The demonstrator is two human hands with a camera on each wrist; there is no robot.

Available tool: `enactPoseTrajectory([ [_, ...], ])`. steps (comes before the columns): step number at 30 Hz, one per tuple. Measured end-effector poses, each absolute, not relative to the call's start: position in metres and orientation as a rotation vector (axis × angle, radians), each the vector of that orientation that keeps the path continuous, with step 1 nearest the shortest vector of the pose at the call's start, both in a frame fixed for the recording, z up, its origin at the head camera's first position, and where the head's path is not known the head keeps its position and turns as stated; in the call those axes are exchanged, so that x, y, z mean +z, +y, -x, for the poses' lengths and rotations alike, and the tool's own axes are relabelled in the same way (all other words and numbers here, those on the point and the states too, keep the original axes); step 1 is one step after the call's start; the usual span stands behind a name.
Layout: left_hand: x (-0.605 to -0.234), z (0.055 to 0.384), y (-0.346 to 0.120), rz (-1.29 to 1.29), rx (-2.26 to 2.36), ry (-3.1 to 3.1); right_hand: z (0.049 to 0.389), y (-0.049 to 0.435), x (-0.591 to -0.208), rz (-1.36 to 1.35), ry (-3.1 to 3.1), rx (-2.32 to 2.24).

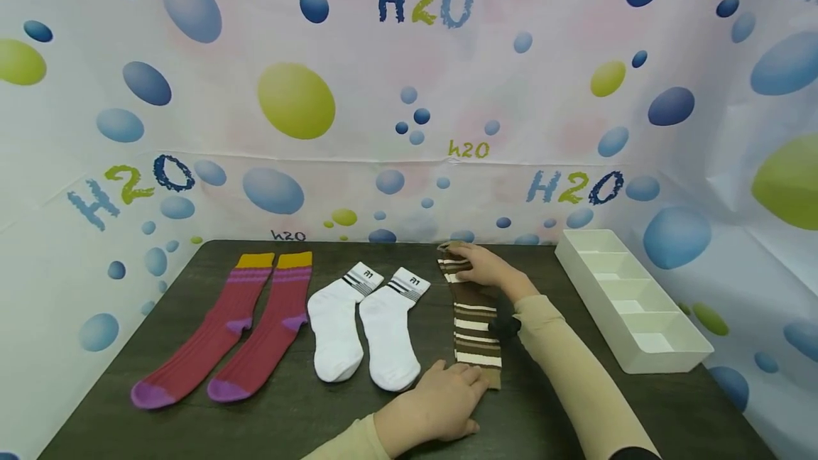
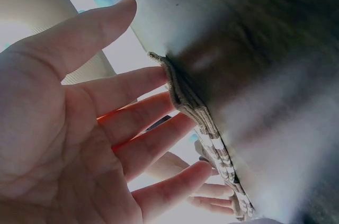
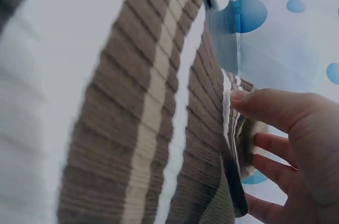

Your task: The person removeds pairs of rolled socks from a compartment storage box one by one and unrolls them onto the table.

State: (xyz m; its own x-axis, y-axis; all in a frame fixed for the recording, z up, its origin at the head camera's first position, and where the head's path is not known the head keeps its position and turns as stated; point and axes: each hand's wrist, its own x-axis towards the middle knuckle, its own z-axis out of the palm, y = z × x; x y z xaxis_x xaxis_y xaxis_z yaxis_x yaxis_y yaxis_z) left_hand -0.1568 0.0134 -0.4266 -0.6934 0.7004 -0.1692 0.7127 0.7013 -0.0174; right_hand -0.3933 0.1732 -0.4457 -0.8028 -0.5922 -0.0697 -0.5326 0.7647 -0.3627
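Brown, white and tan striped socks point(image 1: 476, 329) lie as one long strip in front of me, with layers showing at the edge in the left wrist view. At the near tan end, my left hand point(image 1: 444, 402) rests with fingers extended, and its fingertips meet the edge of the socks point(image 2: 198, 113); the thumb stands apart. My right hand point(image 1: 488, 270) is at the far end. In the right wrist view, the thumb of the right hand point(image 3: 302, 139) lies on one side of the striped end and the fingers on the other, pinching it.
White ankle socks point(image 1: 390, 332) with black stripes lie just left of the striped ones. Farther left are long red socks point(image 1: 255, 332) with purple toes and yellow cuffs. A white box with compartments point(image 1: 629, 300) stands at the right of the dark table point(image 1: 543, 417). A bubble-print sheet point(image 1: 409, 55) hangs behind.
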Motion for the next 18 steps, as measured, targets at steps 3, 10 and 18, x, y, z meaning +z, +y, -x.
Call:
enactPoseTrajectory([
  [3,-0.4269,0.1575,0.0133,-1.152,-0.123,2.749,0.3964,0.1748,-0.4483,0.901,2.763,-0.501],
  [10,-0.4277,0.157,0.0152,-1.166,-0.118,2.746,0.3944,0.1831,-0.4491,0.897,2.753,-0.521],
  [18,-0.4278,0.1572,0.0149,-1.148,-0.124,2.759,0.3939,0.1779,-0.4482,0.89,2.768,-0.349],
])
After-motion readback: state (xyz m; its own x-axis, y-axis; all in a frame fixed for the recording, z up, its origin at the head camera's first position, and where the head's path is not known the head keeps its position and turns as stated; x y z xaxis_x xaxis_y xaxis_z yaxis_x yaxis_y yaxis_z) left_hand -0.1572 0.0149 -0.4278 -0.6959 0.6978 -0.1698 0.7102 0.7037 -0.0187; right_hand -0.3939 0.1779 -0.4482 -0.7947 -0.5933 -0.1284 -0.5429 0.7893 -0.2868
